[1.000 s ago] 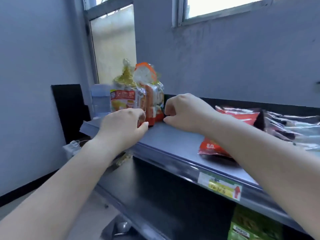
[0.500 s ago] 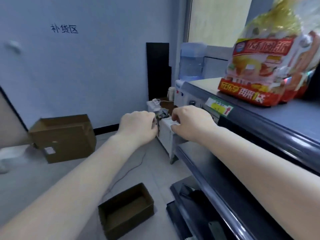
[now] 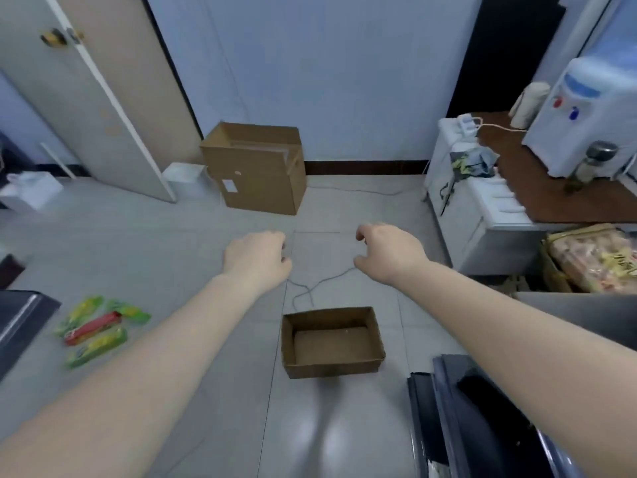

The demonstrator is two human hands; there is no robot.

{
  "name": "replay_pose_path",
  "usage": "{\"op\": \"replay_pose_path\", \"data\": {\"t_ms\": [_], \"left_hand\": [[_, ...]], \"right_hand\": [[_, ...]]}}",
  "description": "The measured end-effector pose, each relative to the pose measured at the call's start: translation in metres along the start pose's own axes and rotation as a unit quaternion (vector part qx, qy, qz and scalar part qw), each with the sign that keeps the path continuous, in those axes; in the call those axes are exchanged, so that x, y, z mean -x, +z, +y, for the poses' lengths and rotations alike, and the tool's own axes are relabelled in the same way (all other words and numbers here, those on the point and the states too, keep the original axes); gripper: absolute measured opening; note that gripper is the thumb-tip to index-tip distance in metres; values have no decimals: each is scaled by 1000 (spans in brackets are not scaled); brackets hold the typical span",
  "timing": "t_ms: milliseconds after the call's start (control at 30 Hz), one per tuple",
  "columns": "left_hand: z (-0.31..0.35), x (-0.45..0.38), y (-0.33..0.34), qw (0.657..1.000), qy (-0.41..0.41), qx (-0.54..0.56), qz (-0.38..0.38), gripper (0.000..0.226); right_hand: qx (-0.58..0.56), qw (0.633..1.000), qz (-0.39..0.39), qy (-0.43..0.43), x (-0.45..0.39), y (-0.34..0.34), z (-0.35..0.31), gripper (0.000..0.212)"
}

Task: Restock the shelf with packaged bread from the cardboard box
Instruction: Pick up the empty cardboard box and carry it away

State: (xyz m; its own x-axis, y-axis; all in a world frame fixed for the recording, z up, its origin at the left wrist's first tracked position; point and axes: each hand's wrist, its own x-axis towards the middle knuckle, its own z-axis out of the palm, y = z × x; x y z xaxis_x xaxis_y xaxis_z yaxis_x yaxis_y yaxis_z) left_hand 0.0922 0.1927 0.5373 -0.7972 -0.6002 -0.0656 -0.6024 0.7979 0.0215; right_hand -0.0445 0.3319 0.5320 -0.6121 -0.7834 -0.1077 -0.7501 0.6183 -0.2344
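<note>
A small open cardboard box [image 3: 331, 340] sits on the tiled floor below my hands, and its inside shows only bare cardboard. My left hand [image 3: 256, 260] and my right hand [image 3: 387, 251] hover above the floor beyond the box, both with loosely curled fingers and holding nothing. A packaged bread loaf [image 3: 593, 263] lies at the right edge. The dark shelf edge [image 3: 458, 426] shows at the lower right.
A larger open cardboard box [image 3: 256, 167] stands by the far wall next to a door [image 3: 93, 91]. Green and red snack packets [image 3: 93, 329] lie on the floor at left. A water dispenser [image 3: 596, 108] and white cabinet [image 3: 482, 201] stand at right. A thin cable [image 3: 320, 288] crosses the floor.
The view has swung from the shelf top down to the floor. Both hands came away from the bread on the shelf and now hang over the small box.
</note>
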Motion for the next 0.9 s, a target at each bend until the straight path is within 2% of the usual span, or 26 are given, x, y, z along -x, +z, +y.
{"op": "replay_pose_path", "data": {"t_ms": [200,433,667,900], "left_hand": [[-23,-65,76,997,-50,4,-58,41],[-52,-170,202,983,-81,30,-163,55],[-63,-238,334,951,-149,92,-253,61],[-72,-261,494,907,-257,169,-288,62]], "right_hand": [[-12,998,-57,17,-82,74,22,50],[19,987,-141,75,-180,185,63,53],[24,962,-232,139,-249,307,106,53],[-31,938,-284,195,-285,450,149,71]]}}
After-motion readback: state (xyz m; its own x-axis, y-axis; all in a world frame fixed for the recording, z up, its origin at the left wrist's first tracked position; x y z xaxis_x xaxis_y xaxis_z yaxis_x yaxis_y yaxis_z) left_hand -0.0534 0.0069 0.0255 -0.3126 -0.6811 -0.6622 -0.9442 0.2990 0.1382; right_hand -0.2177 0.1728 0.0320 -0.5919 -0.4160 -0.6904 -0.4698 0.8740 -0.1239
